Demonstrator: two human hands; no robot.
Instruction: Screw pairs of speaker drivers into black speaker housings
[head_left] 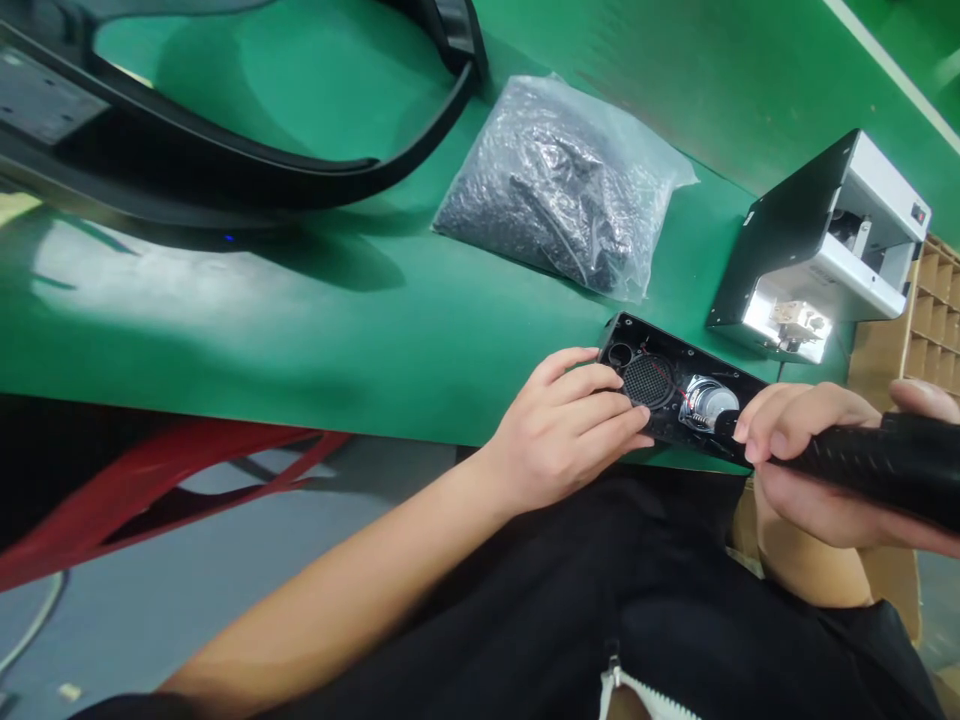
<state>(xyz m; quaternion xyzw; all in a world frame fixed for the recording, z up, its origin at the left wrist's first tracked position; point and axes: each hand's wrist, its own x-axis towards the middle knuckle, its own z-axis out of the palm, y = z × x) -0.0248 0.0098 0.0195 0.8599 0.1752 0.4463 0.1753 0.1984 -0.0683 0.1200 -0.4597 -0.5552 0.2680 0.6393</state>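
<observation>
A black speaker housing (679, 435) lies open side up at the front edge of the green table. Inside it are a round mesh grille (649, 382) and a silver speaker driver (709, 402) with thin red wires. My left hand (559, 430) is closed on the housing's left end, fingers bent over its rim. In my right hand (810, 450) is a black electric screwdriver (877, 460), gripped around its body. Its tip points into the housing beside the driver, and my fingers partly cover it. Whether it touches a screw I cannot make out.
Behind the housing lies a clear plastic bag (562, 190) filled with small dark parts. A black-and-silver machine (817, 250) stands to the right, near a cardboard divider box (934, 310). A large curved black frame (300, 180) occupies the left; a red stool (150, 490) is below the table (375, 330).
</observation>
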